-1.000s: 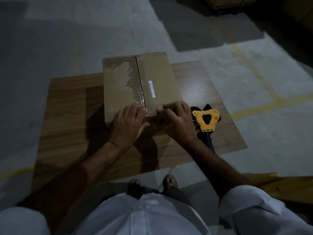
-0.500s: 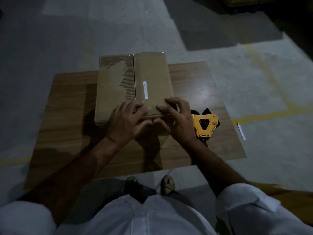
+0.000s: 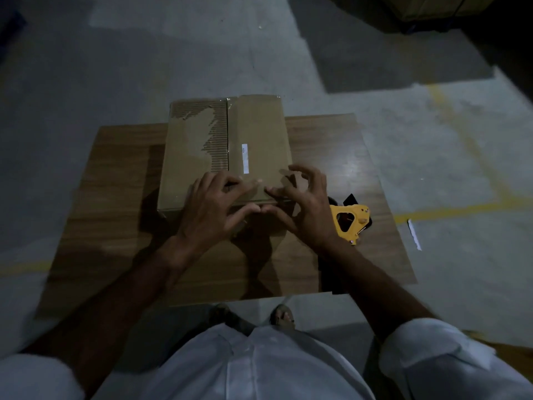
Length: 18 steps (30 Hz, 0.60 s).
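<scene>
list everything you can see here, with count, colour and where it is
cardboard box: 1, brown, on the board
label: 1, white, on the box top
board: 1, wood-grain brown, on the floor under the box
tape dispenser: 1, yellow and black, on the board right of the box
paper scrap: 1, white, on the floor right of the board
floor lines: a few, yellow, on the grey floor
feet: 2, at the board's near edge
left hand: 1, fingers on the box's near edge
right hand: 1, at the same edge
</scene>
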Motion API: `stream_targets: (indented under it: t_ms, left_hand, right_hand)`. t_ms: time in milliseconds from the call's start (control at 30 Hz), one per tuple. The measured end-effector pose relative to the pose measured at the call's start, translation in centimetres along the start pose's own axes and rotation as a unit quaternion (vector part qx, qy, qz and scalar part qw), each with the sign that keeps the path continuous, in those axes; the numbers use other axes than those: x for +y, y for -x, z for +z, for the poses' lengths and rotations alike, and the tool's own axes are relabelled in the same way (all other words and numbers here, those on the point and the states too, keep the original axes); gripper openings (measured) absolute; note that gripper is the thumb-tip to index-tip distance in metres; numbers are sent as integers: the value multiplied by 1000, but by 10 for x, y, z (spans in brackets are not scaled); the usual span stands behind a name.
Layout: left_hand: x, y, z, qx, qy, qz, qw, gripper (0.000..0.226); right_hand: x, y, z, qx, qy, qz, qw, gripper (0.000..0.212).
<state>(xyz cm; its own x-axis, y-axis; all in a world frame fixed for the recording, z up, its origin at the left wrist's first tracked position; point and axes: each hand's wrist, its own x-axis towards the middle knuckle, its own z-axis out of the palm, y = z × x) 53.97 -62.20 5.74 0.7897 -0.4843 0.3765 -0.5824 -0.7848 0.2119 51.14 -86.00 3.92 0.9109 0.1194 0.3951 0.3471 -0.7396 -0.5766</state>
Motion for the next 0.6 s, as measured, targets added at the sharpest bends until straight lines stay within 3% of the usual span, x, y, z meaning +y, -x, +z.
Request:
stream_targets:
  t_ms: [167,300,433,600]
  left_hand:
    - [16,5,8,-16,-85,-43,995,69]
    - [23,-8,2,5,-3,-52,999,53]
    - [27,-18,7,-12,61,-4,998,47]
    - [34,-13,19,1,-27,-7,1000,51]
  right_hand:
    - [-2,11,10,-2,-27,26,999,56]
    - [11,5,-12,-25,-35,7,999,48]
    - [27,-4,-25,-30,-10,6,999,49]
    - [32,10,-8,-19,-44,26,999,57]
